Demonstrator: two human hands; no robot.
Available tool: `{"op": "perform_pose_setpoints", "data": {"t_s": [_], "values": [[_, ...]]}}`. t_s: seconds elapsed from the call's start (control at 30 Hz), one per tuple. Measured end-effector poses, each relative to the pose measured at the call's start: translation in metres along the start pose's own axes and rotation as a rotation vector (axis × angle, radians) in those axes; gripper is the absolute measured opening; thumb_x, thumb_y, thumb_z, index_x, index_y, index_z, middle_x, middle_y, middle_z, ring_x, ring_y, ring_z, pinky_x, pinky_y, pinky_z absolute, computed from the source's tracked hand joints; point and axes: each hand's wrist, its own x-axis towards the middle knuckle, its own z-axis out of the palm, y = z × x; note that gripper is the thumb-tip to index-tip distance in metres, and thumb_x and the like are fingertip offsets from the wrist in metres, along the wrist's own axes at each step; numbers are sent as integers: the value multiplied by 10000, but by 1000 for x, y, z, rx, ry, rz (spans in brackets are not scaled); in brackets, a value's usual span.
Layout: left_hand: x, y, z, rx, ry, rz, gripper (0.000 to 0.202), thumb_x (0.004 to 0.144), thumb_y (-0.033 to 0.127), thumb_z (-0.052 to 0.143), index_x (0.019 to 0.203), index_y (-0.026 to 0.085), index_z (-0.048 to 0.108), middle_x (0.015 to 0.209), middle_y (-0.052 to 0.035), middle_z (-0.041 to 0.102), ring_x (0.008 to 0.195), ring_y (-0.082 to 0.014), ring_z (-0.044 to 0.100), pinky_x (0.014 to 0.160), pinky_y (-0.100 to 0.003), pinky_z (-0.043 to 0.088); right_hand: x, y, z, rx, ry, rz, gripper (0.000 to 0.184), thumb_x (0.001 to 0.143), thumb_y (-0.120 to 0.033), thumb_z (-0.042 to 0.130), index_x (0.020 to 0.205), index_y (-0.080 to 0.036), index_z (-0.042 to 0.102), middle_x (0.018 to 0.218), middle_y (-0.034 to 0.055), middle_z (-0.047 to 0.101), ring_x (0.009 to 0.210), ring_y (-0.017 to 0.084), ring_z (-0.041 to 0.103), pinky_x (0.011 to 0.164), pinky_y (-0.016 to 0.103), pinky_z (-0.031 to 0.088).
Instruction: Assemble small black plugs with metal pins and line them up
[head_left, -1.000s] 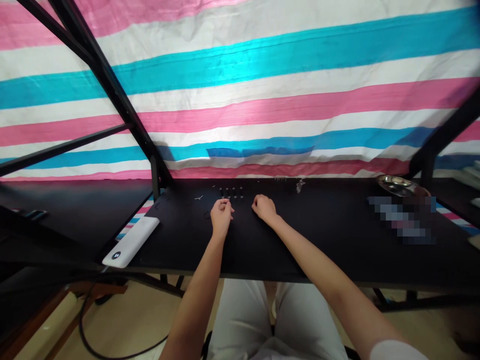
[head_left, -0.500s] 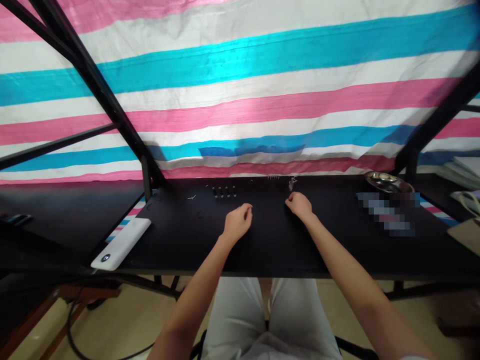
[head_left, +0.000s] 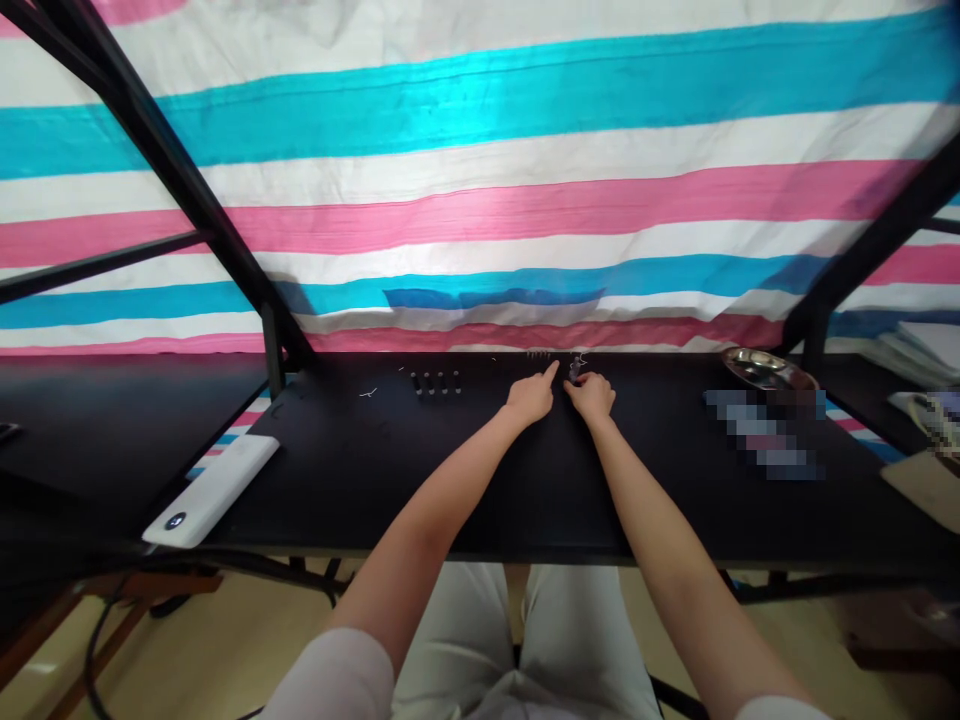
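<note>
My left hand (head_left: 532, 398) is over the far middle of the black table, its index finger stretched forward and the other fingers curled; no held thing shows. Just past that fingertip lies a row of several tiny pale pieces (head_left: 538, 355). My right hand (head_left: 592, 395) is close beside it, thumb and fingertips pressed together; whatever they hold is too small to make out. Right beyond these fingertips is a small greyish, see-through bundle (head_left: 576, 367) with thin white strands. To the left, several short dark cylinders with pale ends (head_left: 428, 384) form a row.
A white power bank (head_left: 214, 492) rests at the left edge of the black table (head_left: 337, 470). Thin white scraps (head_left: 367, 393) lie near the cylinders. At the right are a shiny metal dish (head_left: 772, 372) and a blurred-out item (head_left: 765, 435). Black frame bars (head_left: 247, 270) flank a striped sheet (head_left: 510, 230).
My left hand has moved right and forward, its index finger now extended, close to my right hand. My right hand has moved slightly forward to the greyish bundle. The view has shifted a little.
</note>
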Motion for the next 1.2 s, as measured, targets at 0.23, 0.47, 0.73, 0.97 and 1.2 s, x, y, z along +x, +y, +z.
{"op": "perform_pose_setpoints", "data": {"t_s": [0.23,0.47,0.73,0.97,1.2], "values": [[32,1,10,99,-19,60,478,879,254,421,1354,258,369,1046,-121,613,918,-237,613,769,-335,443,3,3,3,6,-2,-16,309,707,-413,579,879,-170,662,977,126,622,920,252,559,784,356,376],[14,-8,12,-246,261,-160,210,827,328,530,958,213,646,862,-63,677,795,-191,622,700,-282,445,1,3,1,10,-34,-34,227,769,-336,517,857,-186,663,931,95,625,892,228,549,751,333,362],[-39,-40,-11,-943,441,-233,276,745,354,596,911,137,635,780,-48,664,387,-53,477,415,-199,386,-27,-13,-12,-12,40,-486,155,788,-283,505,795,-175,615,872,71,596,860,204,496,749,312,293],[-66,-49,-22,-1026,445,-185,265,697,352,644,864,146,640,756,-38,654,373,-44,481,384,-186,372,-52,-33,-19,-35,176,-790,123,798,-238,503,738,-166,584,782,64,582,787,191,466,691,312,245],[-82,-52,-14,-1115,473,-250,238,682,324,656,818,132,622,737,-49,659,341,-44,465,366,-192,358,-62,-39,-19,-134,118,-884,92,772,-204,515,720,-158,575,777,69,580,768,189,455,687,320,233]]}}
